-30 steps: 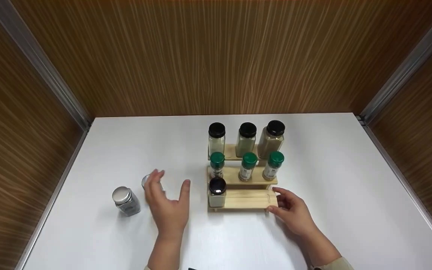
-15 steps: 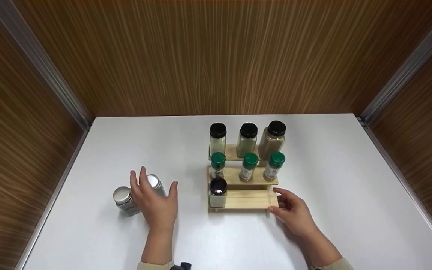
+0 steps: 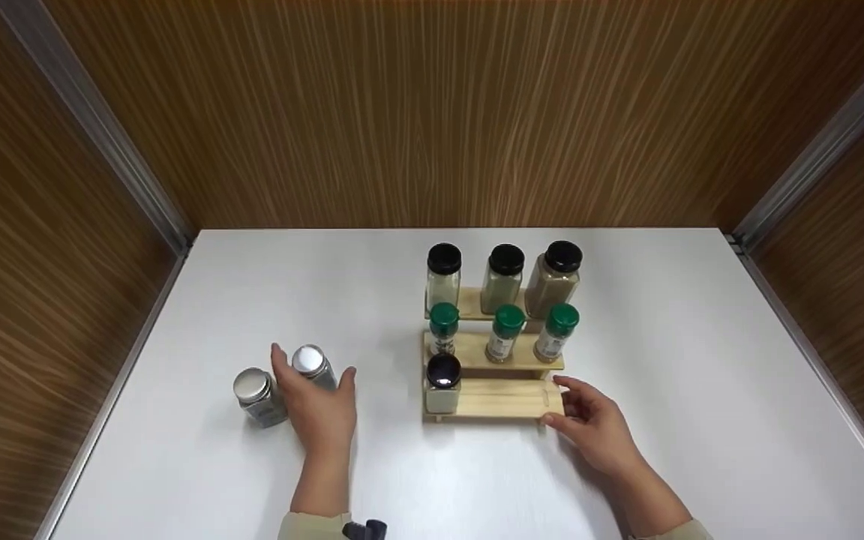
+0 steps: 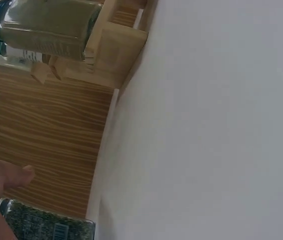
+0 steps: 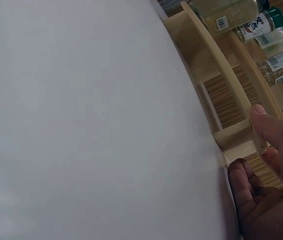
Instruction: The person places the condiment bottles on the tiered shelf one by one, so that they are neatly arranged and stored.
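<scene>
My left hand [image 3: 321,409] reaches around a silver-lidded spice jar [image 3: 313,364], fingers on its left side and thumb spread off to its right. In the left wrist view, that jar [image 4: 46,222] shows dark green flakes and a barcode label. A second silver-lidded jar [image 3: 260,397] stands just left of the hand. My right hand [image 3: 595,426] grips the right end of the lowest tier of a wooden spice rack [image 3: 507,399]. In the right wrist view, the thumb [image 5: 264,122] presses the rack's front edge, with the other fingers low at its end.
On the rack's top tier stand black-lidded jars [image 3: 505,281]; green-capped bottles [image 3: 505,334] fill the middle one. One black-lidded jar [image 3: 443,386] sits at the left of the bottom tier. Wood-grain panels [image 3: 447,112] enclose the white table [image 3: 432,480] behind and at both sides.
My left hand has moved left, from beside the silver-lidded jars to around the right-hand one. The right hand keeps its grip on the rack; the whole view shifts slightly.
</scene>
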A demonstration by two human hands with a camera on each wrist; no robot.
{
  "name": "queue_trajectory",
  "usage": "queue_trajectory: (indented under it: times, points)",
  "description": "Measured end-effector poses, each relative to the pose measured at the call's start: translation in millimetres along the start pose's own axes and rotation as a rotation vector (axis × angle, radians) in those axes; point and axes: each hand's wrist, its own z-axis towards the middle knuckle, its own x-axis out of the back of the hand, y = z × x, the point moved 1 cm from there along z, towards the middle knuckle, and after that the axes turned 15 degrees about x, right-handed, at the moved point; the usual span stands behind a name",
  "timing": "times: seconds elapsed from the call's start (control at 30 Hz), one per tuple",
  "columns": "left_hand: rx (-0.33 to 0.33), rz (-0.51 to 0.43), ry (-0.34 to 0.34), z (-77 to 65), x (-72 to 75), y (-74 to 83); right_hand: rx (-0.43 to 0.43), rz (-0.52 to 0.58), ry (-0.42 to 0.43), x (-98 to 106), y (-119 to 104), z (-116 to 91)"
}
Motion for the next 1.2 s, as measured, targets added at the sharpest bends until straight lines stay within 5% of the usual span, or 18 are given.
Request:
queue_trajectory:
  times: [0.2, 0.67, 1.2]
  points:
    - [0.066, -0.011, 0.026, 6.1, 0.8, -4.7, 0.0, 0.011, 0.0, -1, 1, 0]
    - [0.066, 0.073, 0.0, -0.6, 5.9, -1.1, 0.002, -0.037, -0.007, 0, 0, 1]
    - [-0.071, -0.035, -0.089, -23.9, 30.3, 54.5, 0.028, 0.001, -0.004, -3, -1, 1]
